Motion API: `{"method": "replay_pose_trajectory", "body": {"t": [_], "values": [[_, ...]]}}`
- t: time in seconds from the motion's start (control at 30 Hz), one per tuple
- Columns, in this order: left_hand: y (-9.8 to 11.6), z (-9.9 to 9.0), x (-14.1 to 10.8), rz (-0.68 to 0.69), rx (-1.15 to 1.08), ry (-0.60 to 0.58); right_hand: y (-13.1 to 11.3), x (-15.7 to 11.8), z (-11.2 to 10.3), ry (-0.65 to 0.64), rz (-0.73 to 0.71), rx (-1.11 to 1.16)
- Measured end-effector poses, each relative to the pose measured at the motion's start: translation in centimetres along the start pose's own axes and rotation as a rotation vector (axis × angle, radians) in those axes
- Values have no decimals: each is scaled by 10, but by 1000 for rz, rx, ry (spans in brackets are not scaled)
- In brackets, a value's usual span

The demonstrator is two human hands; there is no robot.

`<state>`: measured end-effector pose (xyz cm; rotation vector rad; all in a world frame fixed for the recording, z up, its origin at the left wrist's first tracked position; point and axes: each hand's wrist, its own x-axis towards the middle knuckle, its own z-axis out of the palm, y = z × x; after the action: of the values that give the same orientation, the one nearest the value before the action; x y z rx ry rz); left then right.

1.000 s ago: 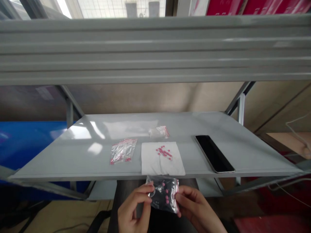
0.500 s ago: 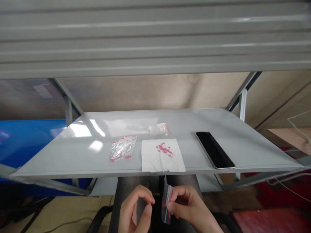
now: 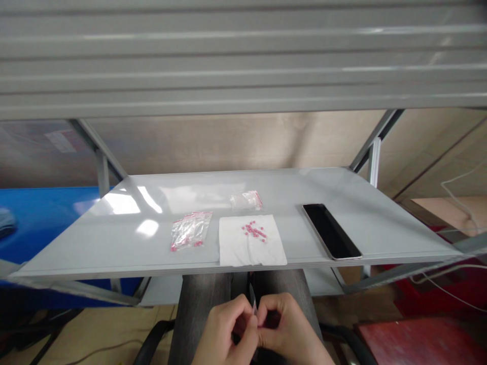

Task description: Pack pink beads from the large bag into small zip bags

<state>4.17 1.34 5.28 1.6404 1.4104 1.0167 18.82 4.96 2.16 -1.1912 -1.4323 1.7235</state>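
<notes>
Both hands are together above my lap, below the table's front edge. My left hand (image 3: pixel 232 327) and my right hand (image 3: pixel 283 324) pinch a small clear zip bag (image 3: pixel 253 299) between their fingertips; most of it is hidden by the fingers. On the table, a white paper sheet (image 3: pixel 232 248) bears several small pink pieces (image 3: pixel 254 230). Left of the paper lie clear bags with red strips (image 3: pixel 191 230), with pink pieces in their lower corners. Behind the paper lie more clear bags (image 3: pixel 246 200) with red edges.
A black tablet or phone (image 3: pixel 332 231) lies on the right of the grey table (image 3: pixel 144 258). A ribbed grey panel (image 3: pixel 243 66) hangs over the top of the view. Metal struts (image 3: pixel 102 152) stand at both sides. A red surface (image 3: pixel 414 339) is at the lower right.
My left hand has moved right and closed on the bag, meeting my right hand. The bag now shows less between the fingers. The view has shifted slightly.
</notes>
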Motion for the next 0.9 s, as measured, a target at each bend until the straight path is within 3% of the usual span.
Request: {"method": "replay_pose_trajectory", "body": {"t": [0.1, 0.37, 0.5, 0.63, 0.77, 0.9], "values": [[-3, -6, 1, 8, 38, -74, -7, -3, -3, -20, 27, -42], [3, -11, 5, -139, 161, -231, -19, -8, -8, -14, -74, -263], [-7, -2, 3, -4, 335, -133, -22, -6, -6, -2, -131, -309], [-14, 4, 1, 94, 474, 41, -24, -8, -4, 113, -104, -450], [-12, -4, 1, 95, 418, 66, -29, -12, -4, 127, -70, -511], [-6, -16, -1, 313, 215, 115, -34, -14, -5, 110, -67, -487]]}}
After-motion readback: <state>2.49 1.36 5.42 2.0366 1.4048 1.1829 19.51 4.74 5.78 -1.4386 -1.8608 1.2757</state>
